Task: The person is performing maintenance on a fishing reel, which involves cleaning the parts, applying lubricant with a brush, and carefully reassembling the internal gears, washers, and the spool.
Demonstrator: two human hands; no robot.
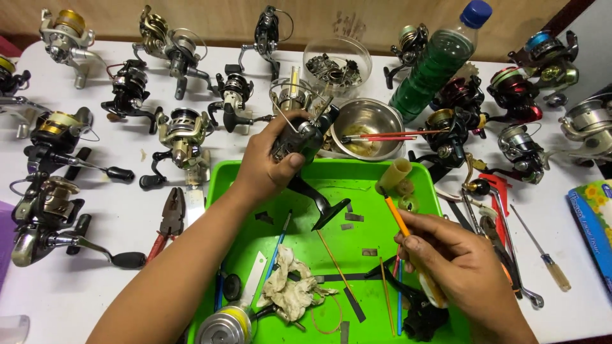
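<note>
My left hand grips a dark spinning fishing reel by its body, held above the far edge of a green tray; the reel's black foot points down toward the tray. My right hand holds an orange-handled tool like a pen, its tip pointing up and left over the tray's right side. A dirty rag, thin sticks and small dark parts lie in the tray.
Many fishing reels crowd the white table on both sides. A steel bowl and clear tub sit behind the tray, with a green bottle. Red pliers lie left; screwdrivers right.
</note>
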